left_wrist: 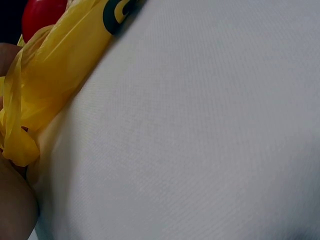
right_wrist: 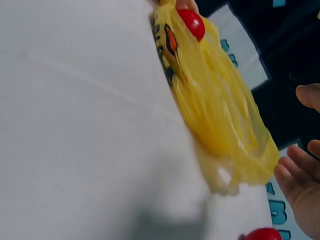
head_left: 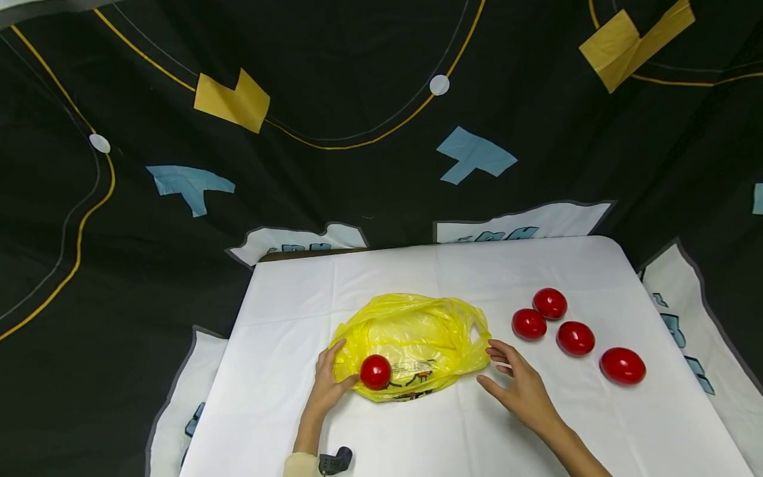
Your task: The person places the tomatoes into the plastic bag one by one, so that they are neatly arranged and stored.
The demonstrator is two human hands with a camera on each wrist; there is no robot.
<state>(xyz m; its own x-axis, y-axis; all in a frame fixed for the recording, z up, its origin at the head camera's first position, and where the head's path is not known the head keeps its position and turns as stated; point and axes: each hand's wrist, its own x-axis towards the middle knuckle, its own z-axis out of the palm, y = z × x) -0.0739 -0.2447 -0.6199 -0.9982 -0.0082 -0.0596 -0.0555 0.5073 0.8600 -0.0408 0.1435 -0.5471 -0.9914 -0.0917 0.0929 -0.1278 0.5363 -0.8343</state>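
Observation:
A crumpled yellow plastic bag (head_left: 426,331) lies on the white-covered table, dark print along its near side. At its left end, my left hand (head_left: 329,377) grips the bag's edge between thumb and fingers; bunched plastic (left_wrist: 22,145) shows at that hand in the left wrist view. A glossy red ball (head_left: 375,372) sits at the bag's near left part, beside the left thumb. By the bag's right end is my right hand (head_left: 524,391), its fingers spread and holding nothing. Whether its fingertips touch the plastic, I cannot tell.
Several more glossy red balls (head_left: 575,338) lie on the table (head_left: 298,291) to the right of the bag. A dark cloth (head_left: 357,185) with yellow, blue and white shapes hangs behind the table. A black strap (head_left: 336,461) is on the left wrist.

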